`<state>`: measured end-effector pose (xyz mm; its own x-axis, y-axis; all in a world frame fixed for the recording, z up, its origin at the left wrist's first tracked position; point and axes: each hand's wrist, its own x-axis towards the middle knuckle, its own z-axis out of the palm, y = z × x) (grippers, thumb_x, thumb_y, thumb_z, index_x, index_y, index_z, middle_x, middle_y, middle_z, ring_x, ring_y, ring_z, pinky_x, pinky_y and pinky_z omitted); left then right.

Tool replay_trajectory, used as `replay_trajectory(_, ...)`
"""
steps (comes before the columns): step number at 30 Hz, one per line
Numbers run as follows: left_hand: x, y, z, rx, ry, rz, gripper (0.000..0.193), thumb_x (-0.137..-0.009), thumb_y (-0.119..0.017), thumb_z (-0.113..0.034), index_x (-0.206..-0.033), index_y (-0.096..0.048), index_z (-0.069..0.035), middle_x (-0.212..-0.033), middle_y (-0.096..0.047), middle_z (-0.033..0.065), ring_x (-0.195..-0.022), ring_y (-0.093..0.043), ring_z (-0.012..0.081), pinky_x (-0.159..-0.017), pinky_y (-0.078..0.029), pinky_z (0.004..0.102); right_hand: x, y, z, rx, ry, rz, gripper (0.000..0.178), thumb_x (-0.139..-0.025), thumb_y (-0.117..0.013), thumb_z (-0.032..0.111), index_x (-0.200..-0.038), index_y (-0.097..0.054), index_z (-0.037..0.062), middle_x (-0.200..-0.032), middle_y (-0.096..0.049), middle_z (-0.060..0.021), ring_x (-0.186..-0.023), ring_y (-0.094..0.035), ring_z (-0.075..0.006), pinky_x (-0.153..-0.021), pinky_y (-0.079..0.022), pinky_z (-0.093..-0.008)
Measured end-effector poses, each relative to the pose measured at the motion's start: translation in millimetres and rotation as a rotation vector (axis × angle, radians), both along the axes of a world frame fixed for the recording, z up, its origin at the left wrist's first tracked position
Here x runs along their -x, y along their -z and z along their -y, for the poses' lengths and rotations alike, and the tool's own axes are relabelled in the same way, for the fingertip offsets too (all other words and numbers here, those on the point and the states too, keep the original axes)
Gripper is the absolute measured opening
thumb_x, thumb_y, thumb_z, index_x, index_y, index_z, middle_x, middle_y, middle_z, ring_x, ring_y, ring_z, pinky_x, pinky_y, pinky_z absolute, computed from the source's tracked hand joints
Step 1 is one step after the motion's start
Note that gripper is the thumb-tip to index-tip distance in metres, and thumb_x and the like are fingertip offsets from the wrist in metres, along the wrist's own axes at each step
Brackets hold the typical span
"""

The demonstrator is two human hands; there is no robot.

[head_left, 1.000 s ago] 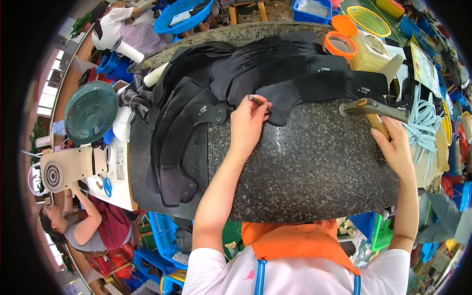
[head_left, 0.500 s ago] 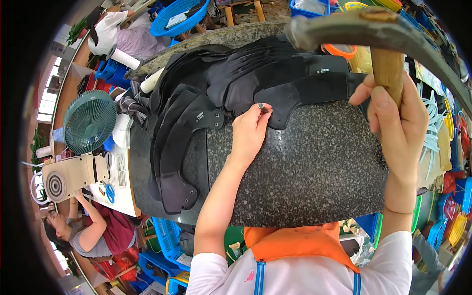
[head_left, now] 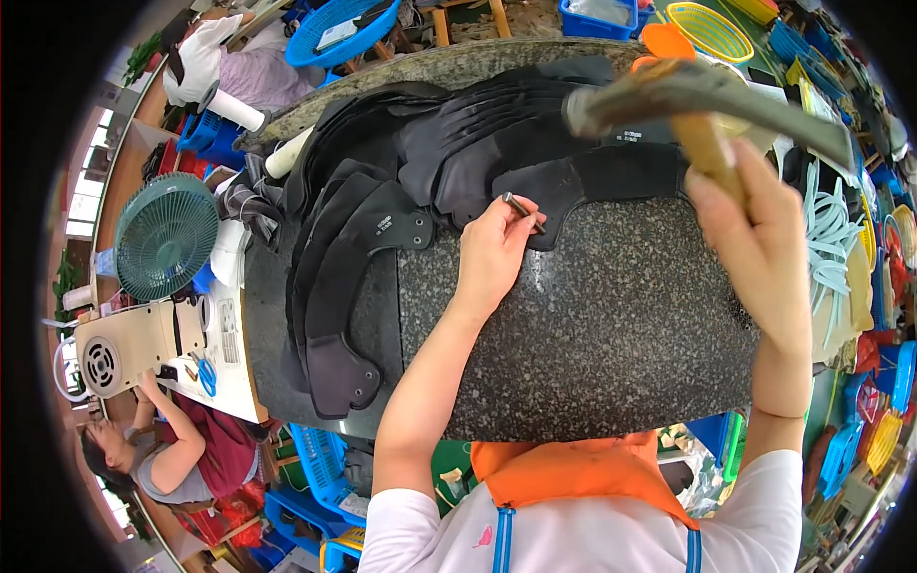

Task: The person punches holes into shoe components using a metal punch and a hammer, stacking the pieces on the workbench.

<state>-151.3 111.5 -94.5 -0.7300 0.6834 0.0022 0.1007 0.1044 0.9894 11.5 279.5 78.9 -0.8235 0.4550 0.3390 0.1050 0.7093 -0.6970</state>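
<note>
My left hand (head_left: 490,256) pinches a short metal punch (head_left: 521,210), tilted over the wide end of a curved black fabric piece (head_left: 626,174). That piece lies flat on the speckled stone slab (head_left: 611,325), and my fingers hide part of its end. Above the slab's right side, my right hand (head_left: 755,234) is wrapped round the wooden handle of a hammer (head_left: 697,100), whose head is blurred and held up in the air. Overlapping black pieces (head_left: 516,129) fan out behind my left hand. To its left lies another stack of black pieces (head_left: 334,286), the top one with small round holes at its ends.
A green fan (head_left: 165,236) and a cream sewing machine (head_left: 134,349) stand at the left, where a co-worker (head_left: 191,444) sits. Pale blue strips (head_left: 829,234) hang beyond my right hand. Blue baskets (head_left: 325,463) are below the slab's near left edge; a yellow basket (head_left: 709,31) is at the far right.
The hammer has come down and tilted, with my right hand turning leftward around its handle. The punch now leans more, showing more of its shaft. The black pieces stay in place.
</note>
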Motion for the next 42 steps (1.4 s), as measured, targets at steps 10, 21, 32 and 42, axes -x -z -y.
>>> replay_trajectory(10, -2, -16, -5, 0.153, -0.031, -0.361, 0.009, -0.096, -0.058, -0.004, -0.102, -0.063, -0.001, -0.089, -0.068, 0.0045, -0.086, -0.067, 0.0130, -0.070, -0.057, 0.0269, 1, 43, 7, -0.329, -0.244, 0.470, 0.030, -0.093, -0.064, 0.027, -0.089, -0.047, 0.0024, -0.066, -0.062, -0.0188, -0.063, -0.064, -0.0406, -0.056, -0.050, -0.0498)
replay_trajectory(21, 95, -43, -48, 0.587, 0.333, -0.258, 0.018, -0.085, -0.065, -0.016, -0.086, -0.069, 0.001, -0.070, -0.065, 0.0058, -0.056, -0.060, 0.0121, -0.049, -0.047, 0.0288, 43, 120, 14, -0.316, -0.271, 0.346, 0.029, -0.093, -0.062, 0.029, -0.090, -0.053, 0.0011, -0.065, -0.064, -0.0181, -0.062, -0.066, -0.0387, -0.057, -0.053, -0.0488)
replay_trajectory(32, 45, -90, 10, 0.519, 0.185, -0.679, 0.021, -0.083, -0.064, -0.018, -0.090, -0.067, 0.001, -0.078, -0.067, 0.0165, -0.074, -0.068, 0.0255, -0.065, -0.049, 0.0353, 1, 95, 4, -0.345, -0.211, 0.378, 0.027, -0.092, -0.063, 0.030, -0.090, -0.054, 0.0043, -0.065, -0.064, -0.0184, -0.063, -0.066, -0.0391, -0.057, -0.052, -0.0490)
replay_trajectory(42, -42, -70, 18, -0.089, 0.208, -0.258, 0.009, -0.090, -0.065, -0.004, -0.098, -0.066, 0.000, -0.111, -0.069, 0.0104, -0.092, -0.069, 0.0154, -0.081, -0.055, 0.0293, -71, 96, -11, -0.161, -0.094, 0.501, 0.027, -0.093, -0.062, 0.030, -0.092, -0.052, 0.0048, -0.066, -0.062, -0.0199, -0.065, -0.064, -0.0412, -0.059, -0.049, -0.0501)
